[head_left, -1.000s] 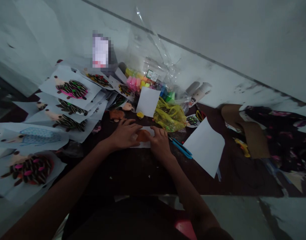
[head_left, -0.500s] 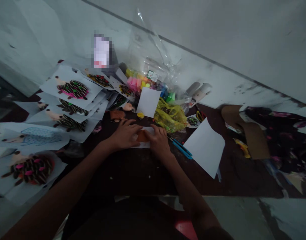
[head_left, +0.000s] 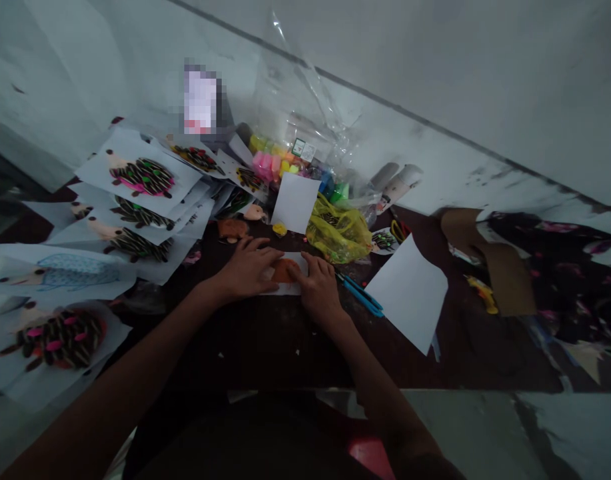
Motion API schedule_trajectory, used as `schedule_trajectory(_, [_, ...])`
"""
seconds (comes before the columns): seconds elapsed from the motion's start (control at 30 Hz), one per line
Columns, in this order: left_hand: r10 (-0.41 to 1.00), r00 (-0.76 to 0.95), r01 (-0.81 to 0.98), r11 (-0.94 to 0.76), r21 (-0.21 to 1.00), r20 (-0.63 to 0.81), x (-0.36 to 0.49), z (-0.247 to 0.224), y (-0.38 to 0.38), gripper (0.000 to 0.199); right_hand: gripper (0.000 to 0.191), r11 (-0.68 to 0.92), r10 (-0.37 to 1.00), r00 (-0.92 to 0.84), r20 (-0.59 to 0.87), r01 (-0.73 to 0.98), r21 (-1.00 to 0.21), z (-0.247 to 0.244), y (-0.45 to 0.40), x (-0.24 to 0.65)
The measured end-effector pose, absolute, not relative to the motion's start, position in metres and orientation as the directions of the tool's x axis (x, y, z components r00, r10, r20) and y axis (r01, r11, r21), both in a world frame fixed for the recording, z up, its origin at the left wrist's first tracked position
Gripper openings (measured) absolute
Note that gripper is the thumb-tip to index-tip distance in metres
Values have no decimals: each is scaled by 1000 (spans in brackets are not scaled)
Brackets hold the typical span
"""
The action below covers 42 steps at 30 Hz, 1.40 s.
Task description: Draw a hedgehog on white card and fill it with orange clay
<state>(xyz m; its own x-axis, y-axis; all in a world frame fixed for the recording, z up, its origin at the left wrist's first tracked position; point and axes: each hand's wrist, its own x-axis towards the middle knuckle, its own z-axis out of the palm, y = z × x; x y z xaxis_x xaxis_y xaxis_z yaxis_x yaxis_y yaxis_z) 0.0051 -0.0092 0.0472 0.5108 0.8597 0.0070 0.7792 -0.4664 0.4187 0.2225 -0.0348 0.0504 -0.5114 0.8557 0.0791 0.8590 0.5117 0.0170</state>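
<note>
A small white paper (head_left: 291, 289) lies on the dark table, with a flattened patch of orange clay (head_left: 286, 269) on it. My left hand (head_left: 248, 268) rests along the paper's left side, fingers spread and fingertips by the clay. From the right, my right hand (head_left: 319, 285) lies on the paper's edge, its thumb pressing the clay's right rim and its other fingers stretched forward. A lump of brown-orange clay (head_left: 232, 229) sits just beyond my left hand, and a yellow piece of clay (head_left: 279, 229) lies behind the paper.
Hedgehog pictures (head_left: 142, 177) with seed-like spines are stacked at left. Behind are a blank card (head_left: 296, 200), a yellow plastic bag (head_left: 338, 233) and a clear bag of coloured clay (head_left: 270, 165). Right of my hands lie a blue-handled tool (head_left: 362, 297) and a white sheet (head_left: 410, 293).
My right thumb has shifted slightly right and down on the clay, and more of the orange patch shows. My left hand stays nearly in place.
</note>
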Motion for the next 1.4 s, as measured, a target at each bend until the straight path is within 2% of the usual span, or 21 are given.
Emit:
schedule_trajectory(0.4, [862,507,776,-461,430,8,5,47,-9,61,48,487,868,-484,115,873,2,51,-33,226])
schedule_trajectory(0.67, [860,509,783,-451,429,-24,6,53,-10,61,40,486,869,-481,114,874,-16,54,-28,222])
schedule_trajectory(0.9, [865,502,787,-453,419,-9,7,52,-10,58,41,489,872,-487,52,872,-32,55,-20,215])
schedule_trajectory(1.4, [861,509,771,-462,438,13,5,50,-11,59,50,468,877,-462,136,884,-19,52,-36,230])
